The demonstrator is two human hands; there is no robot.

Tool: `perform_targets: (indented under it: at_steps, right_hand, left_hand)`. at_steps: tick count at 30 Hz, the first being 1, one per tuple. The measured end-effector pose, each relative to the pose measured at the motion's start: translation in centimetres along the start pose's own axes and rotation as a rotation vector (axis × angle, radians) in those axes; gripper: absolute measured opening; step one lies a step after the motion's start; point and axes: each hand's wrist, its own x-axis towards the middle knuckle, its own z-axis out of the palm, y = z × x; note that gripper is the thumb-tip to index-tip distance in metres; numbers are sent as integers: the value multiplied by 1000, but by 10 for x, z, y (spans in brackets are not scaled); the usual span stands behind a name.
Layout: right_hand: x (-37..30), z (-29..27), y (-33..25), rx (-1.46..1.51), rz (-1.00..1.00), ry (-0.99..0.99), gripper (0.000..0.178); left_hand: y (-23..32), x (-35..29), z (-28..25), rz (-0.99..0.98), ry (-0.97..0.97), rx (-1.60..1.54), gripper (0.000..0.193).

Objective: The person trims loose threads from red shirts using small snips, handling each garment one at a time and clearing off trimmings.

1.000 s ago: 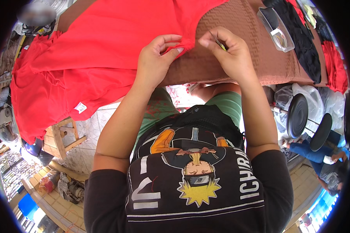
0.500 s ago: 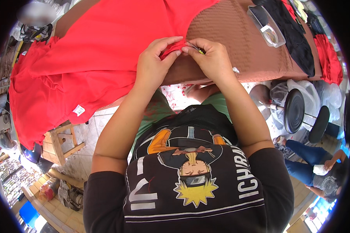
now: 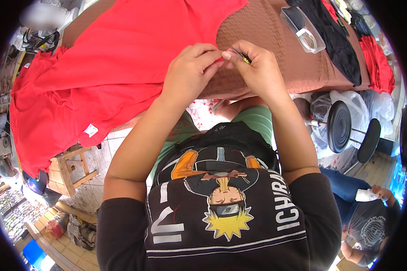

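Note:
A large red garment point(image 3: 122, 58) is spread over the left and middle of the brown-covered table, with part of it hanging off the near left edge. My left hand point(image 3: 190, 67) pinches its right edge; a bit of red cloth shows at the fingertips. My right hand point(image 3: 257, 65) is closed around small thread snips point(image 3: 245, 59), of which a thin dark metal end and a yellow-green part stick out between thumb and fingers. The two hands' fingertips almost meet, and what lies between them is partly hidden.
A clear plastic box point(image 3: 305, 34) with small items lies on the brown cover point(image 3: 257, 27), beside black cloth point(image 3: 339, 40). More red cloth point(image 3: 376, 63) hangs at the far right. Right of me are a round black stool seat point(image 3: 339, 127), plastic bags and another person point(image 3: 366, 221). A wooden stool point(image 3: 70, 169) stands left.
Both hands have shifted slightly right, and my left fingers have closed further over the red edge. The red garment's right edge has moved a little. The other person has changed posture.

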Motion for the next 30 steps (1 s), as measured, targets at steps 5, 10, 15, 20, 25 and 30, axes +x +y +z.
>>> perform_targets:
  at_steps: [5,10,15,20,25,30]
  right_hand:
    - [4,5,3,-19,-33,23,27]
    - [7,1,1,-100,-65,20,27]
    - [1,-7,-1,-157,-114,25,26]
    - [-8,-12,4,-196,-166,-77,20]
    - [-10,-7,-2,-265,-153,-140,17]
    - [-8,1,-6,-384,-182,-121,16]
  left_hand:
    - [-1,-5,5,-68,-57,-23,16]
    - [-7,-5,3,-218,-135,-155,16]
    - [-12,2,-8,-365,-258,-144,22]
    - [-20,6,-5,-369,-252,-272,28]
    - [-24,5,0,-360,-222,-351,27]
    - [-24,5,-2,-338,-228,-306,27]
